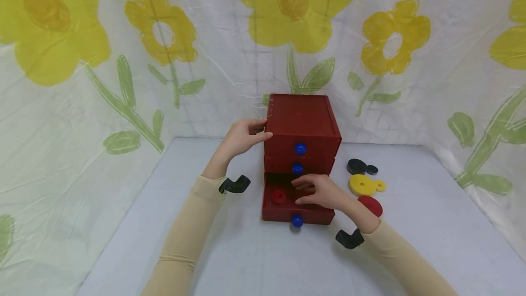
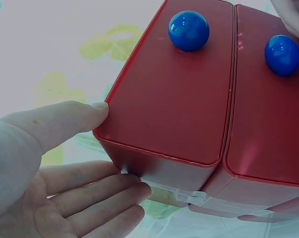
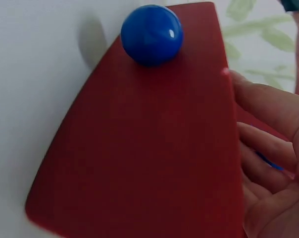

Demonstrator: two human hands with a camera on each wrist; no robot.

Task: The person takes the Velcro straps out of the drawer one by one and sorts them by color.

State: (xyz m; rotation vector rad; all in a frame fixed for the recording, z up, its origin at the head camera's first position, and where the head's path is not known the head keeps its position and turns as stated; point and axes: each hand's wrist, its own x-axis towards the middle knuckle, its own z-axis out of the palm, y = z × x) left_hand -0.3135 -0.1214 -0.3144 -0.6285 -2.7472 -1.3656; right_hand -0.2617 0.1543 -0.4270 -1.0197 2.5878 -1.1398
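A red drawer cabinet [image 1: 302, 115] stands on the table, its bottom drawer [image 1: 273, 214] pulled out. My left hand [image 1: 242, 138] rests at the cabinet's upper left front corner. In the left wrist view its thumb [image 2: 80, 116] touches the front edge and its straight fingers [image 2: 97, 196] lie along the side. My right hand [image 1: 320, 191] reaches into the drawer, thumb and fingers apart with nothing visible between them. A small red disc [image 1: 278, 197] with a centre hole lies at the drawer's left. The right wrist view shows the fingers [image 3: 268, 148] behind the drawer front [image 3: 154, 139].
To the right of the cabinet lie a black disc [image 1: 356, 166] beside a smaller black one [image 1: 372, 170], a yellow disc [image 1: 361, 185] beside a smaller yellow one [image 1: 380, 186], and a red disc [image 1: 370, 206] partly behind my right wrist. A flowered curtain [image 1: 222, 81] hangs behind.
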